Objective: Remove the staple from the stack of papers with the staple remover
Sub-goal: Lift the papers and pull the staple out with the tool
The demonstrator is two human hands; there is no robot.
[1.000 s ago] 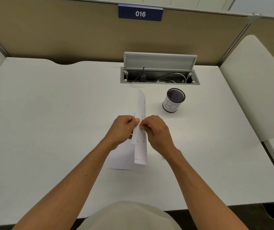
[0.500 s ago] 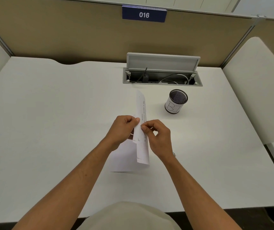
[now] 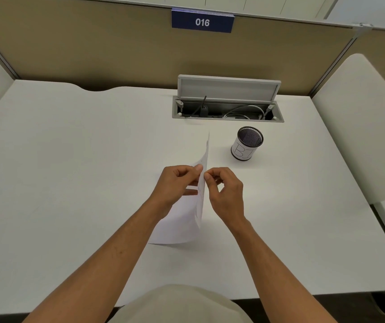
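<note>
The stack of papers (image 3: 182,220) is white and stands almost edge-on above the white desk (image 3: 70,183), its lower corner resting near the desk. My left hand (image 3: 175,185) pinches the sheets near their upper middle from the left. My right hand (image 3: 226,190) meets them from the right, thumb and forefinger tips pressed together at the paper's edge. The staple is too small to make out. No staple remover shows in this view.
A black mesh pen cup (image 3: 246,144) with a white label stands to the right of the papers' top. Behind it an open cable tray (image 3: 227,110) is sunk into the desk. Partition walls close the back and sides. A white chair (image 3: 359,127) is at right.
The papers have turned more edge-on and bowed at the top. My right hand has drawn back from over the sheets to a fingertip pinch at their edge.
</note>
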